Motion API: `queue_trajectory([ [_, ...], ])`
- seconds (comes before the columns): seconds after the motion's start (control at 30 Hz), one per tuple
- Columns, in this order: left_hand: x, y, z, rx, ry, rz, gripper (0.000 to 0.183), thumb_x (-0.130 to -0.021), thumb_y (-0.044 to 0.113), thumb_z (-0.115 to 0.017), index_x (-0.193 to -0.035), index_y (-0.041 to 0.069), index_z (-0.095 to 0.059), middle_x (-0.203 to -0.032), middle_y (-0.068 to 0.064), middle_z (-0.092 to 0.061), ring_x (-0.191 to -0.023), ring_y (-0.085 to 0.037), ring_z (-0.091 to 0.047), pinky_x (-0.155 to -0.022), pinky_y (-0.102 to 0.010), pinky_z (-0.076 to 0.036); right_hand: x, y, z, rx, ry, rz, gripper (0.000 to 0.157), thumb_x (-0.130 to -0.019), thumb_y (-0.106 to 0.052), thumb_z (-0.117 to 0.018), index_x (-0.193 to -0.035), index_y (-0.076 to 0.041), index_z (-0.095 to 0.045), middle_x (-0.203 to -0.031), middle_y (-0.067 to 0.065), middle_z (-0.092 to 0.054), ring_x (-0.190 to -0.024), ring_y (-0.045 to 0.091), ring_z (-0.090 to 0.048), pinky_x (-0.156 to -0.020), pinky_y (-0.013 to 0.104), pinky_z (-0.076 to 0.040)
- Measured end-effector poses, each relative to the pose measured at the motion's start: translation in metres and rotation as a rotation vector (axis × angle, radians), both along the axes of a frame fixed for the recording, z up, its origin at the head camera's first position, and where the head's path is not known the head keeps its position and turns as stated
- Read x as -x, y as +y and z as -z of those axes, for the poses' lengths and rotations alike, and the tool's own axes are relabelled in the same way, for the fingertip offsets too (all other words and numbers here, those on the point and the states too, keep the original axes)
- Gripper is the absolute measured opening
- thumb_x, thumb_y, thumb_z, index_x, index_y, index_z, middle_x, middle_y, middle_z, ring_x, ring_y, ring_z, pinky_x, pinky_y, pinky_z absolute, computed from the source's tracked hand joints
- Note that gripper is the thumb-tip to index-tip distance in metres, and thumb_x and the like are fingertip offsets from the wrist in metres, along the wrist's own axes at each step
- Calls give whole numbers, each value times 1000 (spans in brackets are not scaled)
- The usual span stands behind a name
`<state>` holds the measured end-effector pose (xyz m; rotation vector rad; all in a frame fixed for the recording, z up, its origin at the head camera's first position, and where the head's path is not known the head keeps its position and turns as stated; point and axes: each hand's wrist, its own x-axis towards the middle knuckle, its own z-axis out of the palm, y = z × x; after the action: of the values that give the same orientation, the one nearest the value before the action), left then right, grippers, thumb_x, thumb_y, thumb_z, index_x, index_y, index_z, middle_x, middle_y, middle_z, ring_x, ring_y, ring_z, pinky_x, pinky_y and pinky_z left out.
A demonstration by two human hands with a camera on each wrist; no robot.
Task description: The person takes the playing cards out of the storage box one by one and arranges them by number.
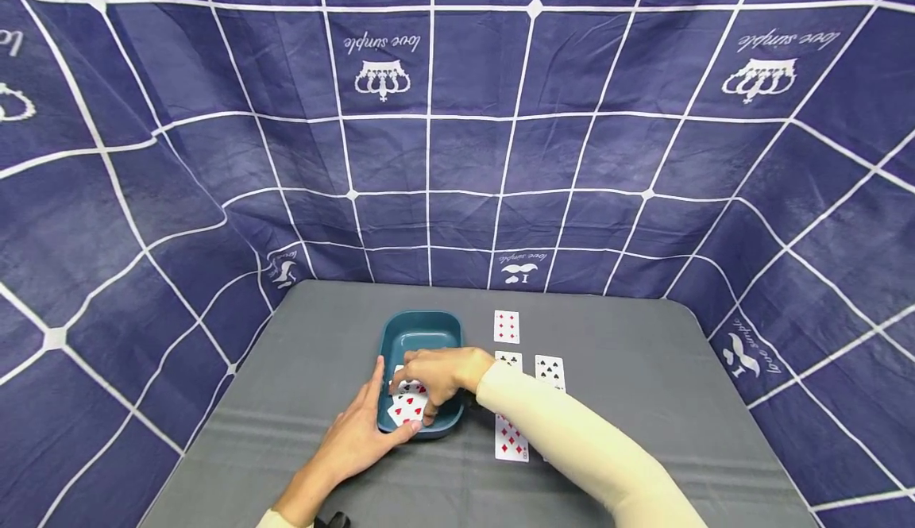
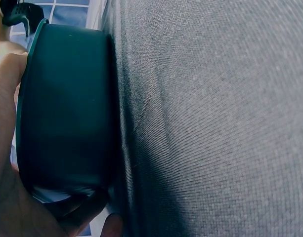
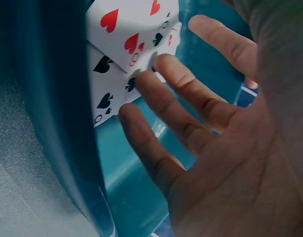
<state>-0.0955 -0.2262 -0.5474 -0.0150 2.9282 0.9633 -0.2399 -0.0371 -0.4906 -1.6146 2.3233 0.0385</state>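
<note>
A teal plastic tray [image 1: 438,320] with raised walls stands on the grey table, several playing cards [image 1: 406,412] lying face up in its near part. Hearts and spades show on these cards in the right wrist view. Around the tray's near left corner, my left hand [image 1: 357,433] grips the wall, fingers along the left side and thumb at the near rim. My right hand [image 1: 445,371] reaches down into the tray from the right. Its fingers are spread and nearly straight in the right wrist view, with fingertips at the cards' edge and nothing held between them.
Right of the tray, face-up cards lie in columns: a diamonds card [image 1: 506,327] at the back, a clubs card [image 1: 508,358], a spades card [image 1: 550,371] and an eight of diamonds [image 1: 511,447]. My right sleeve [image 1: 579,441] covers part of them. A blue checked cloth [image 1: 472,155] hangs behind.
</note>
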Motion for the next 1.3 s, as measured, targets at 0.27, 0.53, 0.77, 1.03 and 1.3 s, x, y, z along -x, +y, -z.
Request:
queue_trajectory([
  [0.27, 0, 0, -1, 11, -7, 0, 138, -94, 78, -85, -190, 20, -6, -181, -21, -50, -149, -48, -68, -118, -85, -46, 4, -10, -2, -72, 33, 8, 84, -73, -47, -114, -147, -41, -74, -134, -8, -67, -118, 4, -63, -100, 21, -56],
  [0.53, -3, 5, 2, -10, -13, 6, 136, -94, 77, -85, -190, 19, -7, -178, -16, -54, -148, -47, -69, -117, -83, -49, -8, -21, 3, -135, 86, 13, 73, -69, -45, -117, -128, -41, -74, -126, -11, -63, -108, 4, -59, -86, 24, -55],
  [0.77, -6, 7, 8, -24, -21, 2, 137, -94, 78, -85, -190, 21, -6, -179, -14, -54, -151, -47, -67, -118, -82, -49, -14, -24, 6, -179, 108, 16, 71, -67, -47, -117, -120, -40, -70, -122, -12, -59, -106, 4, -57, -85, 24, -54],
  [1.03, -7, 5, 7, -22, -11, 2, 136, -94, 80, -83, -190, 21, -7, -179, -15, -54, -150, -48, -67, -117, -84, -48, -15, -22, 5, -159, 48, 4, 62, -70, -39, -116, -112, -34, -71, -116, -11, -60, -92, 3, -58, -75, 20, -52],
  [1.3, -1, 0, 0, 9, 3, 6, 137, -94, 79, -83, -190, 21, -5, -180, -18, -52, -152, -49, -66, -115, -82, -51, -7, -22, 1, -132, 35, -14, 52, -79, -31, -113, -111, -29, -73, -113, -12, -63, -88, 3, -61, -72, 17, -53],
])
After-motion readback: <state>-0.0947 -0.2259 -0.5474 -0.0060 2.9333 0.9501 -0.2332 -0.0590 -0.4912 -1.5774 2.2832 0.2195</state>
